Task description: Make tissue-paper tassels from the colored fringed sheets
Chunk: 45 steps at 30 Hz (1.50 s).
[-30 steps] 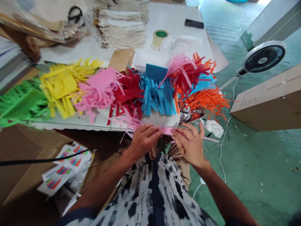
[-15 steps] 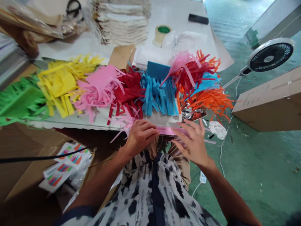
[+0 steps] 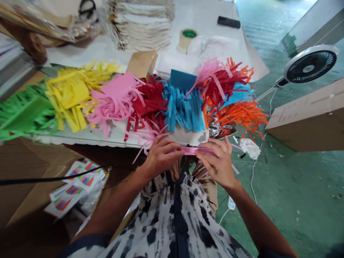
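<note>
My left hand and my right hand both pinch a pink fringed paper strip at the near edge of the table. The strip runs flat between the two hands, with loose pink fringe trailing out past each hand. Just beyond the hands lie piles of cut paper fringe: red, blue, pink, yellow, green and orange.
A tape roll, a stack of cream bags, scissors and a black bar lie at the table's back. A fan and a cardboard box stand on the green floor to the right. Printed cards lie lower left.
My right hand's fingers, spread a second ago, have closed onto the pink strip and moved slightly left. My left hand has stayed on the strip's other end.
</note>
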{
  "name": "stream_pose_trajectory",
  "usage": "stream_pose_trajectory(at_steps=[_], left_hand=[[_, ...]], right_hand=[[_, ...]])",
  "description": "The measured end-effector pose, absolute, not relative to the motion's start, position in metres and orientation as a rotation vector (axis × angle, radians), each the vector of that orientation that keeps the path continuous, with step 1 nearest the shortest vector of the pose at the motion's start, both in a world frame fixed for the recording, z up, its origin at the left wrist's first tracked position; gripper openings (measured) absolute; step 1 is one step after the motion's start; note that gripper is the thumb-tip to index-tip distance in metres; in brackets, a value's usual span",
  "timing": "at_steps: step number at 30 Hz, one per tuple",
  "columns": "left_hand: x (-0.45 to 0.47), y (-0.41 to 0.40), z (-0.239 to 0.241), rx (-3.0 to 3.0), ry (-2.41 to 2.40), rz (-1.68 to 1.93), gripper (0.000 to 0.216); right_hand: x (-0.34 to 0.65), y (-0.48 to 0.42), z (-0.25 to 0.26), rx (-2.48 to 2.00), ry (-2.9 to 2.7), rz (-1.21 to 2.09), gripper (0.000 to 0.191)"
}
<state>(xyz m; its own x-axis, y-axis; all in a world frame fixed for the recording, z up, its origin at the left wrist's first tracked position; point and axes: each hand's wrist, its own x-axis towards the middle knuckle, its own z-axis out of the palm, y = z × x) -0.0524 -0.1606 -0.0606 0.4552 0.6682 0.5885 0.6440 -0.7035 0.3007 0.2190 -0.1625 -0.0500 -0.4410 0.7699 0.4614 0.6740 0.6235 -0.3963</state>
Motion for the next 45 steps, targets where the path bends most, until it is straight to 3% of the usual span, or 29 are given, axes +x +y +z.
stream_pose_trajectory(at_steps=[6, 21, 28, 32, 36, 40, 45], left_hand=[[-0.057, -0.163, -0.055, 2.453, 1.372, 1.047, 0.007], [-0.048, -0.161, -0.043, 2.285, 1.62, 0.87, 0.012], [-0.034, -0.166, -0.039, 2.376, 1.697, 0.873, 0.01], [-0.034, -0.17, -0.044, 2.7, 1.472, 0.917, 0.026], [-0.067, -0.172, -0.049, 2.785, 1.494, 1.06, 0.026], [-0.084, -0.178, -0.04, 2.7, 1.811, 1.097, 0.025], [-0.041, -0.173, -0.038, 2.702, 1.326, 1.07, 0.022]], right_hand=[[0.225, -0.159, -0.049, -1.276, -2.119, 0.336, 0.004], [0.22, -0.135, -0.03, -1.482, -2.364, 0.342, 0.02], [0.203, -0.16, -0.028, -1.404, -2.357, -0.101, 0.015], [0.201, -0.178, -0.045, -1.108, -2.393, -0.163, 0.039], [0.222, -0.182, -0.054, -1.194, -2.34, -0.167, 0.046], [0.232, -0.181, -0.049, -1.179, -2.34, -0.164, 0.042], [0.22, -0.18, -0.037, -1.245, -2.339, -0.131, 0.031]])
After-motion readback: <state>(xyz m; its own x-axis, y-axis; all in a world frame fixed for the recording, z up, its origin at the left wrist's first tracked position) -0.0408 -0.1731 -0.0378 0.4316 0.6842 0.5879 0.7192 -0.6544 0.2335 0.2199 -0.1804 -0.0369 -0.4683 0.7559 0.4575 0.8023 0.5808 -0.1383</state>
